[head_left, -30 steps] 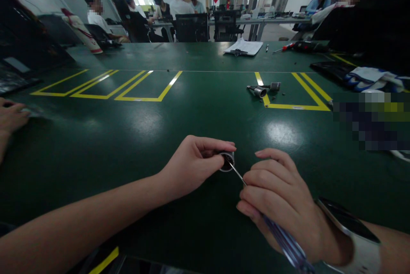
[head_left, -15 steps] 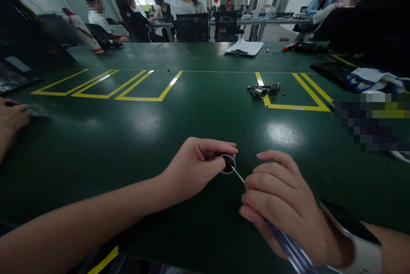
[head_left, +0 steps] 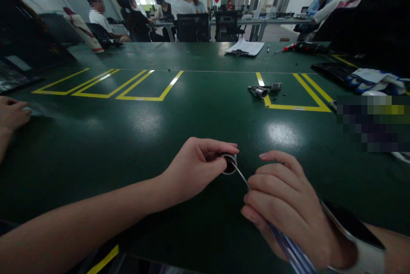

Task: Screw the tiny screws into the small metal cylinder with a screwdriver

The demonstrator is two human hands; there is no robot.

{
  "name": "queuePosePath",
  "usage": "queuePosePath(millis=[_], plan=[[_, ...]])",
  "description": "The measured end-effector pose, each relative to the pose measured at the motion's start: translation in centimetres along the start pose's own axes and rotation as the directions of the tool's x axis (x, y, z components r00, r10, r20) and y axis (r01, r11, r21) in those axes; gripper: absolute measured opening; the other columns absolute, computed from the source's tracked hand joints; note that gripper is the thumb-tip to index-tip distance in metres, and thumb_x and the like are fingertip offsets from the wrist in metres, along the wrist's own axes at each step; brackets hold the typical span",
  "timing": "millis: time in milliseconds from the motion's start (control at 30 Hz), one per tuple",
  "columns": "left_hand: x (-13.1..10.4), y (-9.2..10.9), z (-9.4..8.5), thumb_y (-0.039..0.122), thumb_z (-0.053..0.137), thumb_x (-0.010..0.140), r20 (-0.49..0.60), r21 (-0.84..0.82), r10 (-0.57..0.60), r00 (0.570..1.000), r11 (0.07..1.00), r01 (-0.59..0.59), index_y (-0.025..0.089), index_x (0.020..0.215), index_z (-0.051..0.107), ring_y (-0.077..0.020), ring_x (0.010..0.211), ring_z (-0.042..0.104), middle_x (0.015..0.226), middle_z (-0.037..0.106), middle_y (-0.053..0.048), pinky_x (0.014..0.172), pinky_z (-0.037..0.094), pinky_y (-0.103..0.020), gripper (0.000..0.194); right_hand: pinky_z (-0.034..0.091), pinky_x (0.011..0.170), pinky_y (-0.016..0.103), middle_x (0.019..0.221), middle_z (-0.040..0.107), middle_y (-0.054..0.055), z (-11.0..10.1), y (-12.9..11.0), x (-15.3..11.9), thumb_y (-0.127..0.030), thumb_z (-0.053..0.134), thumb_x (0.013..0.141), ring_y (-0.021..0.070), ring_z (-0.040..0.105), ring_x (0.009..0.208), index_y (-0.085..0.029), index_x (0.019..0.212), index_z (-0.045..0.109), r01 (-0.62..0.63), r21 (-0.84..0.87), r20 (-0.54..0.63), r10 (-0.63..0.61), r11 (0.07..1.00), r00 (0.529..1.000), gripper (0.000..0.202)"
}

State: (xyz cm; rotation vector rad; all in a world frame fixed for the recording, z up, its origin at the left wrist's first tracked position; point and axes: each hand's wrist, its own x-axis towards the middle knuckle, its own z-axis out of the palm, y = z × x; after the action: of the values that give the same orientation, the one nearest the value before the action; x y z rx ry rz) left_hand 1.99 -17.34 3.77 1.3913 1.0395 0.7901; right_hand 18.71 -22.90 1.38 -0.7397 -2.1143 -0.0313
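Between the thumb and fingers of my left hand [head_left: 195, 169] is a small round metal part [head_left: 229, 171]. Its dark hollow opening faces me, and my fingers cover much of its left side and top. My right hand [head_left: 282, 205] is closed around a screwdriver [head_left: 242, 179] with a thin metal shaft and a translucent bluish handle that comes out below the palm. The index finger is raised off the tool. The shaft's tip reaches the right side of the part's opening; how deep it sits I cannot make out.
On the green table [head_left: 198, 116], metal cylindrical parts [head_left: 262, 92] with small dark bits lie by yellow tape. Farther back are a clipboard [head_left: 245, 47] and a red-tipped tool [head_left: 285, 48]. Gloves [head_left: 376, 81] lie right. Another person's hand [head_left: 13, 114] rests at left.
My right hand has shifted slightly right with the screwdriver, and its tip has moved from inside the opening toward the right rim. My left hand keeps nearly the same place and grip.
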Motion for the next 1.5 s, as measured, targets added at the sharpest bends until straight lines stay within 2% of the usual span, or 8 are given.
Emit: queuePosePath(millis=[667, 1267, 1500], plan=[[-0.12, -0.05, 0.03, 0.007, 0.060, 0.068, 0.011, 0.000, -0.037, 0.999, 0.999, 0.037, 0.015, 0.088, 0.072, -0.0175, 0.087, 0.068, 0.101, 0.071, -0.005, 0.082, 0.056, -0.029, 0.024, 0.042, 0.084, 0.041, 0.065, 0.062, 0.001, -0.16, -0.29, 0.07, -0.015, 0.052, 0.086, 0.0128, 0.055, 0.063, -0.014, 0.072, 0.059, -0.039, 0.017, -0.007, 0.039, 0.999, 0.999, 0.016], [-0.13, -0.05, 0.07, 0.005, 0.058, 0.067, -0.014, 0.024, 0.022, 1.000, 0.999, -0.021, 0.014, 0.083, 0.071, -0.0173, 0.093, 0.067, 0.099, 0.072, -0.005, 0.086, 0.054, -0.028, 0.023, 0.041, 0.088, 0.041, 0.066, 0.063, 0.000, -0.03, -0.30, 0.00, -0.013, 0.052, 0.085, 0.0135, 0.057, 0.067, -0.015, 0.071, 0.058, -0.004, -0.032, 0.027, 0.005, 0.999, 1.000, 0.015], [-0.07, 0.09, 0.05, 0.006, 0.057, 0.067, -0.005, 0.043, 0.008, 1.000, 0.999, -0.008, 0.014, 0.080, 0.071, -0.0163, 0.088, 0.067, 0.103, 0.070, -0.006, 0.079, 0.055, -0.027, 0.020, 0.042, 0.086, 0.042, 0.064, 0.061, 0.000, 0.09, -0.33, -0.07, -0.013, 0.053, 0.084, 0.0137, 0.057, 0.066, -0.015, 0.071, 0.057, -0.004, -0.031, 0.007, 0.004, 1.000, 1.000, 0.014]])
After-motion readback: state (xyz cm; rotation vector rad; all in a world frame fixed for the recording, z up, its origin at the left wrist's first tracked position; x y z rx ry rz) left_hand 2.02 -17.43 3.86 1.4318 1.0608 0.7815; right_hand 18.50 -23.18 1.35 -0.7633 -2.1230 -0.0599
